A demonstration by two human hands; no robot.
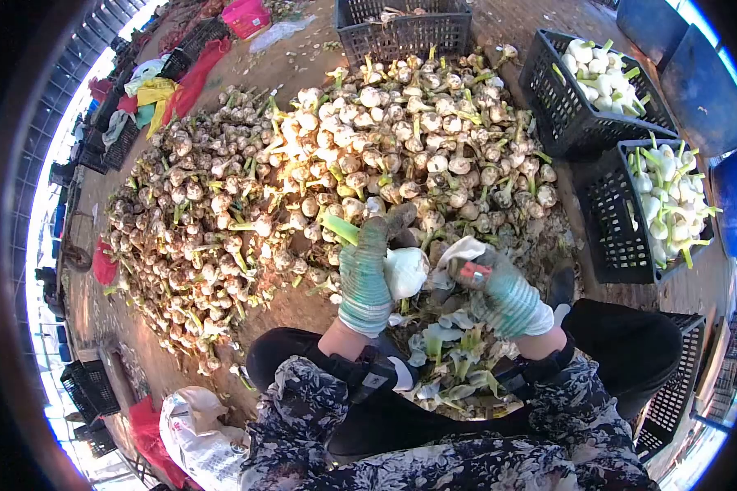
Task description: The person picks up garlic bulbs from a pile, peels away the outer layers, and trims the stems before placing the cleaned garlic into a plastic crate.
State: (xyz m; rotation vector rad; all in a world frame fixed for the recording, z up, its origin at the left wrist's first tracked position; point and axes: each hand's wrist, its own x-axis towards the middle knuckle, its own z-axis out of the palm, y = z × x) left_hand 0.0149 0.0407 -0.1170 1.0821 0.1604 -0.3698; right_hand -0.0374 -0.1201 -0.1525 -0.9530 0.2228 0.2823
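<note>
My left hand, in a green-and-white striped glove with dirty fingertips, grips a white garlic bulb. Its cut green stem sticks out on the far side of that hand. Just right of the bulb, my right hand, gloved alike, is closed with a pale strip of garlic skin at its fingers. A small red piece shows at those fingers; I cannot tell what it is. Below both hands lies a heap of peeled garlic skins between my legs.
A large pile of unpeeled garlic spreads ahead, joining another pile at left. Black crates with white garlic stand at right, one farther and one nearer. Another black crate stands behind the pile. A white sack lies at lower left.
</note>
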